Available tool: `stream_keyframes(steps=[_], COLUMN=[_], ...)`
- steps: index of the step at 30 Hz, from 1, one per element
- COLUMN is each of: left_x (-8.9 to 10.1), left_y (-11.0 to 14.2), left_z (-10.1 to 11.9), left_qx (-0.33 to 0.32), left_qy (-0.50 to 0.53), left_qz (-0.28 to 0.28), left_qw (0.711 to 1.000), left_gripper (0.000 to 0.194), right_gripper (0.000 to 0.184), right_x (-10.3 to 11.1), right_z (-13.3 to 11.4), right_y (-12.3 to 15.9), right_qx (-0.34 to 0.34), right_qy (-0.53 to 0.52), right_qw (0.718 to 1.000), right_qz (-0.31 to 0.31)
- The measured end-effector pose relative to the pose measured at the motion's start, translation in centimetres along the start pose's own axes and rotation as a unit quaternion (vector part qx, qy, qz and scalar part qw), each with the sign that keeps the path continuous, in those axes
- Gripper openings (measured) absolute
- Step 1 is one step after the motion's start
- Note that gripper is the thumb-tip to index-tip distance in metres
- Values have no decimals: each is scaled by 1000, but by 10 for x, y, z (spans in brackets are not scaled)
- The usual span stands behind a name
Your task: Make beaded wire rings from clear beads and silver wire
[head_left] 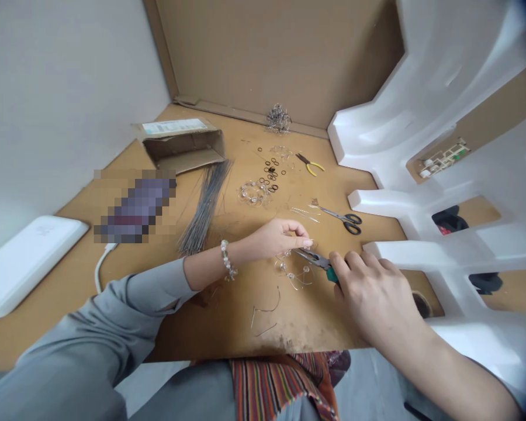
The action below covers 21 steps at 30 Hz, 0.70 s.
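My left hand (287, 238) is closed in a pinch on a beaded wire piece (291, 275), a loop of thin wire with clear beads that hangs below the fingers. Wrapped round the green handles of long-nose pliers (315, 259) is my right hand (372, 286). The pliers' jaws point left and meet the wire just under my left fingertips; whether they grip it I cannot tell. Another ring of beaded wire (254, 193) lies farther up the table, beside several small dark rings (272, 171).
A bundle of straight grey wires (206, 204) runs out from an open cardboard box (182, 149). Scissors (346, 221) and yellow-handled pliers (310, 165) lie to the right, near white moulded foam (368, 202). Wire offcuts (265, 310) lie near the front edge. A white power bank (35, 257) is at left.
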<state>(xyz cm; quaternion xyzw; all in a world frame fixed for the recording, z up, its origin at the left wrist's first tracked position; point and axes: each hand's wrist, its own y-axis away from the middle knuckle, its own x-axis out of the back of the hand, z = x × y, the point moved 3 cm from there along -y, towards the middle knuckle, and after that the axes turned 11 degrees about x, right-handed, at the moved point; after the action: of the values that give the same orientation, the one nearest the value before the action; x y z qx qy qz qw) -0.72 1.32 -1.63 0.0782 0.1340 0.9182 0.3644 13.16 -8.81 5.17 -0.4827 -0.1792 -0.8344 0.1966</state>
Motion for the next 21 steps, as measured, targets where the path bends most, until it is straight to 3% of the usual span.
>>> stream_keyframes(steps=[16, 21], left_x=[-3, -3], left_y=[3, 1], left_z=[4, 3], left_qx=[1, -11], left_qy=[4, 13], left_qz=[-32, -38], left_qw=[999, 999], left_gripper=[21, 20], right_gripper=[15, 12], right_x=[3, 6], right_z=[3, 3], right_y=[6, 3], right_qx=[38, 22], right_qy=[29, 7], right_qw=[999, 1000], right_qz=[12, -2])
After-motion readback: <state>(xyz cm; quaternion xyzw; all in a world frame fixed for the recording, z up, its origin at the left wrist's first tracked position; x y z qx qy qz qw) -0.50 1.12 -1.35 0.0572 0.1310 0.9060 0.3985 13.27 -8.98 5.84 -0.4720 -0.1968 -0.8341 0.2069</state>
